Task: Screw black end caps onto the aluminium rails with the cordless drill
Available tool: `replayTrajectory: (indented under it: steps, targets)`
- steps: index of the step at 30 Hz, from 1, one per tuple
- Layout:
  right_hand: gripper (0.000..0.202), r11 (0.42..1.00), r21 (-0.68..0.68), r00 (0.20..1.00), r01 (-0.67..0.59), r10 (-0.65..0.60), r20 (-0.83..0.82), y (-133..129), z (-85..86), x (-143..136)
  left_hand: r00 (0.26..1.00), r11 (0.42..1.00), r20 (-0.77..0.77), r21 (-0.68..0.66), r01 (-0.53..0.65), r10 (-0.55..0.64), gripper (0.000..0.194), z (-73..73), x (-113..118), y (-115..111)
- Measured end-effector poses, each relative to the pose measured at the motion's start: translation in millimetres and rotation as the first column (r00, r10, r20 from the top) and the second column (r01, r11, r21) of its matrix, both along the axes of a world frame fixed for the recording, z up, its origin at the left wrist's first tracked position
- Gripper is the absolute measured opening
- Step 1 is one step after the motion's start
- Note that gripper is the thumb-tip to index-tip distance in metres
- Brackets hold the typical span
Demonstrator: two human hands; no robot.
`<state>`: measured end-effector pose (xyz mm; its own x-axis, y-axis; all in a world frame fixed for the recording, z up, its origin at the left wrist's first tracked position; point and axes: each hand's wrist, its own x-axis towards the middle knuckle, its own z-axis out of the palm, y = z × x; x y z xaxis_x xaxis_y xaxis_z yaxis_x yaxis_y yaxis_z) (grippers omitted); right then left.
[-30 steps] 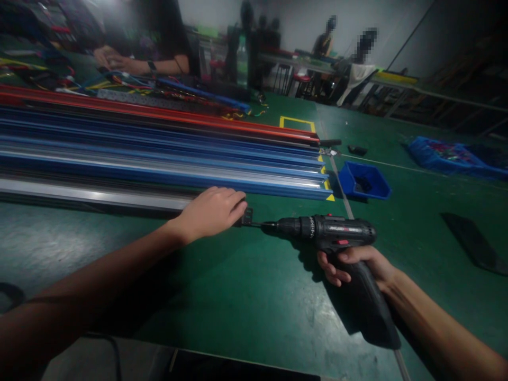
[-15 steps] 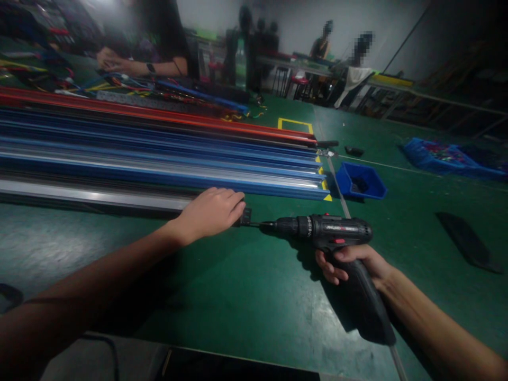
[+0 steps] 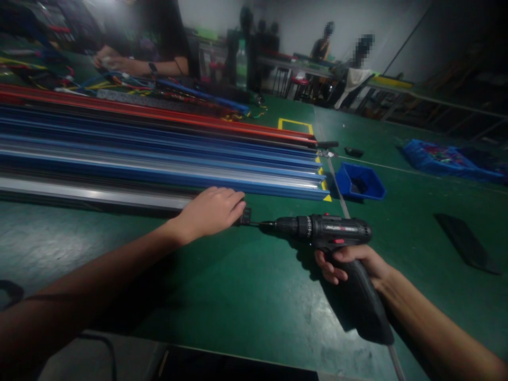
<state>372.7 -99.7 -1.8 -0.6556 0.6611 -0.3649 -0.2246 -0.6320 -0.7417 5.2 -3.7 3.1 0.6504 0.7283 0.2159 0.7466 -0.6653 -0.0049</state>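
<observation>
My right hand [image 3: 349,264] is wrapped round the handle of a black cordless drill [image 3: 337,228], which points left. The drill's long bit [image 3: 254,224] meets a small black end cap [image 3: 246,216] at the right end of a dark metal profile [image 3: 99,194]. Over that end lies my left hand [image 3: 214,211], its fingers curled over the profile and holding it against the table. The tip of the bit is hidden at the cap.
Several blue profiles [image 3: 166,161] and red ones [image 3: 159,111] lie behind. To the right are a blue bin [image 3: 361,181] with dark parts, a flat black object [image 3: 466,241] and larger blue trays [image 3: 436,159]. Across the green table [image 3: 238,296] another person's hands [image 3: 119,63] work near wires.
Both my hands and the drill stay nearly in place, with the bit still at the end cap. The other person's hands across the table have shifted slightly.
</observation>
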Motion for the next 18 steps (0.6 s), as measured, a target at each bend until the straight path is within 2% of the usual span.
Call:
replayTrajectory:
  steps: [18]
  targets:
    - [0.025,0.999,-0.040,1.000,0.022,-0.022,0.001,-1.8,-1.0,0.5,1.000,1.000,0.009,-0.001,-0.005,0.005,0.049,-0.5,0.7,0.0]
